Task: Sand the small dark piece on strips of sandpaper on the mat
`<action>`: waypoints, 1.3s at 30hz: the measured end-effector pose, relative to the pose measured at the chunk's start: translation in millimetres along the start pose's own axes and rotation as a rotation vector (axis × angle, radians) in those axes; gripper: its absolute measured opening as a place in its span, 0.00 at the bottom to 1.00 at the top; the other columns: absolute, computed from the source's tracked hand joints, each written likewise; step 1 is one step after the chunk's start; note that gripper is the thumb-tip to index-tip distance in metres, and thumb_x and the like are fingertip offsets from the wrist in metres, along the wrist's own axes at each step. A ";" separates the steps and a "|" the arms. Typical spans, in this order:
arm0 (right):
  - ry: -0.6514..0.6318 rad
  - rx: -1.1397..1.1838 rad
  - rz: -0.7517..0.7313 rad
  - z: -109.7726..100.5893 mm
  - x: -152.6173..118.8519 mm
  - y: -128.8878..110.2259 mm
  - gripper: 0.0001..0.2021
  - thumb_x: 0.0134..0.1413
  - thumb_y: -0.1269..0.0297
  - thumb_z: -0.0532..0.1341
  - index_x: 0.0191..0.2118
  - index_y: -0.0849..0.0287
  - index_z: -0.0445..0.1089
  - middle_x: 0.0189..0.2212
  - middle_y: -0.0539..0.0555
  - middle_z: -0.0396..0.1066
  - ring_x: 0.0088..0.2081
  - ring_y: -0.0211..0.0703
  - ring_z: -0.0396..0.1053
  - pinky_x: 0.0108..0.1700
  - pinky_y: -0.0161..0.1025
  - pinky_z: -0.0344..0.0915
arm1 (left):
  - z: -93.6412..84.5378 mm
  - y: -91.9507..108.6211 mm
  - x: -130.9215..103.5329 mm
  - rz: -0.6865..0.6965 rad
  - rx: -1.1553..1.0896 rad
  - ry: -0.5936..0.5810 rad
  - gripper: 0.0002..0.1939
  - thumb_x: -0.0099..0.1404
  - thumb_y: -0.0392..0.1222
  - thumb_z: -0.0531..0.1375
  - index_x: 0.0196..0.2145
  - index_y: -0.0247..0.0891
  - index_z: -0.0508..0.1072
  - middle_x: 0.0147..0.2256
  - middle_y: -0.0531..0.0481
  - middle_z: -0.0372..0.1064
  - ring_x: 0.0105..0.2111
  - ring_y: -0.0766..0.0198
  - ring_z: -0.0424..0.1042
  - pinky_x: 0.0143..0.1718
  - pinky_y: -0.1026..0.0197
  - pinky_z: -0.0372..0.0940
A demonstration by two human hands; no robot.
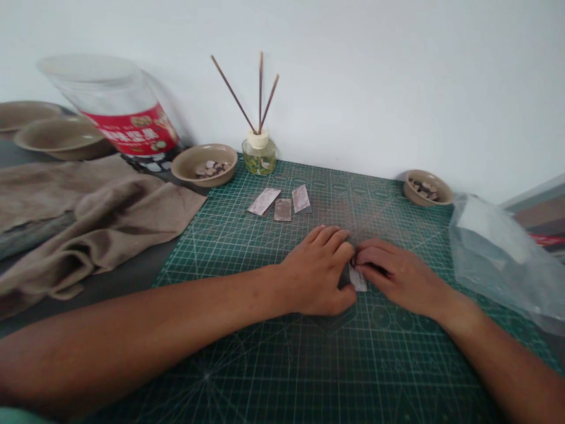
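We have both hands close together over the green cutting mat [273,365], around a small pale piece [358,281] that lies right of centre, between them and partly covered. Our left hand [320,274] rests low with its fingers bent and its thumb apart; whether it grips anything, we cannot tell. Our right hand [404,277] has its fingertips drawn in at the pale piece's far end, but the grip itself is hidden.

For neat work here, we would keep the left hand light and steady as a brace, and let the right fingertips do the fine handling. Something this small likely slips or bends if pressed hard, so gentle, even pressure suits it — and bringing the left fingers slightly clear would let us see the edges. The mat's printed grid gives us straight lines to judge by.

Three small flat pieces [283,209] lie farther off to the left, and the plastic bag [489,253] sits to the right — we should keep our forearms and wrists from brushing either.
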State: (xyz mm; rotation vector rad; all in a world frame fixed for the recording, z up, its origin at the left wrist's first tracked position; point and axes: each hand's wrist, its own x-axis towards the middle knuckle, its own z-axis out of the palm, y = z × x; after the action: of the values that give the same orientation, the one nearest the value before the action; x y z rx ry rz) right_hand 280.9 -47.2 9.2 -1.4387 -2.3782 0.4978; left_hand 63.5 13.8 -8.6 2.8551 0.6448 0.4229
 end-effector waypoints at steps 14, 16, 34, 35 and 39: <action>-0.045 0.001 -0.023 -1.1 0.0 2.8 0.05 0.68 0.68 0.57 0.41 0.54 0.69 0.43 0.52 0.72 0.44 0.43 0.72 0.46 0.41 0.68 | 1.1 -1.0 -0.4 0.005 0.008 0.009 0.22 0.63 0.53 0.58 0.47 0.32 0.68 0.61 0.34 0.61 0.64 0.43 0.58 0.67 0.45 0.50; -0.103 0.048 -0.061 -0.5 -0.6 0.7 0.06 0.68 0.68 0.56 0.41 0.54 0.70 0.43 0.51 0.72 0.43 0.42 0.72 0.45 0.40 0.68 | 1.4 -1.2 -0.3 0.018 0.002 0.004 0.22 0.63 0.53 0.57 0.47 0.32 0.68 0.61 0.34 0.62 0.64 0.43 0.58 0.67 0.45 0.50; -0.078 -0.004 -0.007 -6.0 0.7 2.7 0.05 0.68 0.67 0.57 0.40 0.54 0.70 0.43 0.52 0.73 0.43 0.43 0.72 0.45 0.41 0.67 | -0.1 -0.9 -0.5 0.000 0.000 -0.010 0.23 0.64 0.53 0.57 0.48 0.32 0.68 0.62 0.34 0.60 0.65 0.43 0.57 0.68 0.45 0.48; -0.120 0.033 -0.026 -7.2 -0.6 1.8 0.05 0.68 0.67 0.57 0.39 0.54 0.70 0.41 0.51 0.73 0.41 0.42 0.72 0.43 0.39 0.67 | -0.1 -0.8 -0.5 0.002 -0.001 -0.012 0.23 0.64 0.54 0.57 0.48 0.32 0.68 0.62 0.34 0.60 0.65 0.43 0.56 0.68 0.45 0.48; -0.115 0.058 -0.053 -2.9 -3.1 -1.0 0.06 0.69 0.67 0.56 0.40 0.54 0.70 0.42 0.51 0.73 0.42 0.42 0.72 0.45 0.39 0.67 | 0.6 -0.3 -0.4 0.009 0.003 -0.009 0.23 0.64 0.53 0.57 0.48 0.32 0.68 0.62 0.35 0.61 0.65 0.43 0.57 0.68 0.45 0.48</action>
State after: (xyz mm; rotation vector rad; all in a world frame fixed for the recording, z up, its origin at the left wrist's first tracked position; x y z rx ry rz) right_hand 282.9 -50.1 12.0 -1.3519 -2.4618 0.6464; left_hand 63.2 13.8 -9.3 2.8617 0.6319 0.4102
